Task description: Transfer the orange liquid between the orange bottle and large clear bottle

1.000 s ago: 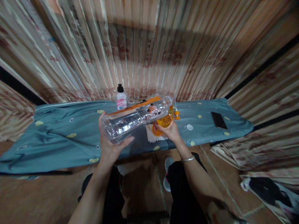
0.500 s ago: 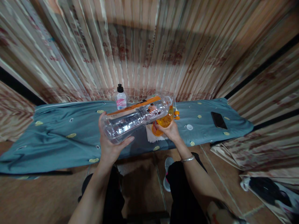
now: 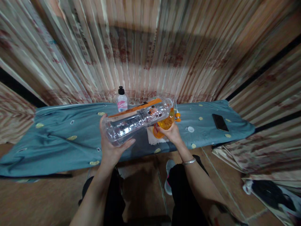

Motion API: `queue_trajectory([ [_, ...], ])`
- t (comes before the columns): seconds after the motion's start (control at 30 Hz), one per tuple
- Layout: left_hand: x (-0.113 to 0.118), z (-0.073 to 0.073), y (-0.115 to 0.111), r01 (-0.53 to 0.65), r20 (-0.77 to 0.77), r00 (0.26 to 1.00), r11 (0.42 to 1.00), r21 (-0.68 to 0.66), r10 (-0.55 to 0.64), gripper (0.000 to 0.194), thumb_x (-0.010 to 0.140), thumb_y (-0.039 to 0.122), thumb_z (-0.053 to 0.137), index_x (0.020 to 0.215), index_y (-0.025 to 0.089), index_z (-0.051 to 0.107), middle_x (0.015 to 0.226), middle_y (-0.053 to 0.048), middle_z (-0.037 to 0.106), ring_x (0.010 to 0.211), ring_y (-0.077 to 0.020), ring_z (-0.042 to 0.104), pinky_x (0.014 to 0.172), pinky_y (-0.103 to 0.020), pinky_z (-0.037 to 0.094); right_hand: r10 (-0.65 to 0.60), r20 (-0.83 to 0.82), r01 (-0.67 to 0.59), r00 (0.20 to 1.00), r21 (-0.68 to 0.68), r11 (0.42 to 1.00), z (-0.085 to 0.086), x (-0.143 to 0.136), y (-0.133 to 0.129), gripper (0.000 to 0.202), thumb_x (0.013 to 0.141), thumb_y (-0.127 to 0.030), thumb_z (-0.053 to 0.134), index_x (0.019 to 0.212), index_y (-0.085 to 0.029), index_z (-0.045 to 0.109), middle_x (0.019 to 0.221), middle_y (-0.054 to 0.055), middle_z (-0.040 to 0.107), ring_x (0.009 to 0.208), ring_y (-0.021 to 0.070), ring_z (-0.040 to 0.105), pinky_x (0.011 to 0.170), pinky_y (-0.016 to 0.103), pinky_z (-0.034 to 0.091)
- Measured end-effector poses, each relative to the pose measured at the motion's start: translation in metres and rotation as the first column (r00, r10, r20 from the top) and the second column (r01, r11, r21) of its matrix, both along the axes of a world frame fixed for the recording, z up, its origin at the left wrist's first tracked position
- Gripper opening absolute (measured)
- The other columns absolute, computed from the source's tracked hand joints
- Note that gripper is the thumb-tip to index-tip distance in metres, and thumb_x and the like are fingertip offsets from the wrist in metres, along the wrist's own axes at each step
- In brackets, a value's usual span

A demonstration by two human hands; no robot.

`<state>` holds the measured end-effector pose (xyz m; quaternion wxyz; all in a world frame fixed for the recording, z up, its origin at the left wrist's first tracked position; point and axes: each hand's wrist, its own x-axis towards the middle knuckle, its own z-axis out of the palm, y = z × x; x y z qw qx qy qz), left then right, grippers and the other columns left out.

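My left hand (image 3: 113, 150) is wrapped round the base of a large clear plastic bottle (image 3: 136, 121) with an orange label. The bottle is tilted, its mouth to the right, over an orange bottle (image 3: 168, 121). Whether the two mouths touch I cannot tell. My right hand (image 3: 172, 133) grips the orange bottle, which leans and is partly hidden behind the clear one. A white cloth or tissue (image 3: 152, 136) lies beneath it. Just right of the orange bottle is an orange pump top (image 3: 178, 116) with a clear tube.
A small bottle with a black cap (image 3: 122, 102) stands at the back of the cloth-covered bench (image 3: 58, 144). A white round lid (image 3: 190, 129) and a black phone (image 3: 220, 122) lie to the right. Striped curtains (image 3: 141, 53) surround the bench.
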<state>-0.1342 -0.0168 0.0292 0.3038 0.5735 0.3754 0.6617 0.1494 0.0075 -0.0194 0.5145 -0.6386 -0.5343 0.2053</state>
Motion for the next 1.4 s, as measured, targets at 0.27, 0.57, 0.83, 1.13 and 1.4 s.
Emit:
queue_trajectory([
  [0.27, 0.0009, 0.0025, -0.0021, 0.004, 0.013, 1.0, 1.0, 0.027, -0.005, 0.117, 0.055, 0.039, 0.104, 0.156, 0.033, 0.045, 0.137, -0.01, 0.065, 0.119, -0.0319, 0.071, 0.107, -0.053, 0.06, 0.013, -0.011, -0.013, 1.0, -0.016, 1.0, -0.0005, 0.0004, 0.0008, 0.069, 0.063, -0.054, 0.09, 0.118, -0.021, 0.065, 0.12, 0.016, 0.079, 0.113, 0.038, 0.076, 0.101, 0.054, 0.06],
  [0.57, -0.0013, -0.0019, 0.0018, -0.003, -0.013, 1.0, 1.0, 0.013, 0.003, 0.127, 0.05, 0.045, 0.105, 0.158, 0.028, 0.041, 0.138, -0.012, 0.066, 0.123, -0.033, 0.07, 0.109, -0.053, 0.057, -0.012, -0.011, 0.012, 1.0, -0.003, 1.0, 0.0014, -0.0012, -0.0005, 0.072, 0.062, -0.053, 0.09, 0.119, -0.02, 0.064, 0.12, 0.017, 0.079, 0.114, 0.0388, 0.075, 0.102, 0.054, 0.059],
  [0.83, -0.0002, 0.0008, 0.0003, 0.009, -0.011, 1.0, 1.0, 0.006, -0.009, 0.125, 0.051, 0.047, 0.105, 0.158, 0.03, 0.042, 0.136, -0.011, 0.066, 0.116, -0.0303, 0.072, 0.103, -0.051, 0.061, -0.003, 0.006, 0.003, 1.0, 0.015, 1.0, 0.0006, -0.001, -0.0006, 0.07, 0.063, -0.051, 0.092, 0.12, -0.021, 0.064, 0.119, 0.015, 0.08, 0.112, 0.0362, 0.076, 0.099, 0.05, 0.061],
  [1.13, -0.0005, 0.0008, 0.0012, -0.018, -0.03, 0.999, 0.999, 0.046, 0.019, 0.124, 0.051, 0.049, 0.104, 0.158, 0.031, 0.043, 0.135, -0.011, 0.066, 0.118, -0.0319, 0.071, 0.105, -0.053, 0.06, 0.003, -0.023, -0.003, 1.0, 0.0, 1.0, 0.0017, -0.0012, -0.0003, 0.069, 0.062, -0.052, 0.09, 0.118, -0.021, 0.063, 0.12, 0.016, 0.079, 0.113, 0.0381, 0.076, 0.101, 0.054, 0.06],
  [1.4, -0.0007, 0.0005, 0.0001, -0.019, -0.025, 1.0, 1.0, 0.009, 0.019, 0.122, 0.051, 0.048, 0.104, 0.156, 0.03, 0.045, 0.137, -0.012, 0.066, 0.118, -0.0321, 0.072, 0.105, -0.052, 0.06, 0.0, -0.012, 0.0, 1.0, -0.007, 1.0, -0.001, 0.0006, 0.0005, 0.07, 0.062, -0.052, 0.091, 0.119, -0.021, 0.064, 0.121, 0.016, 0.079, 0.113, 0.0371, 0.075, 0.103, 0.054, 0.059],
])
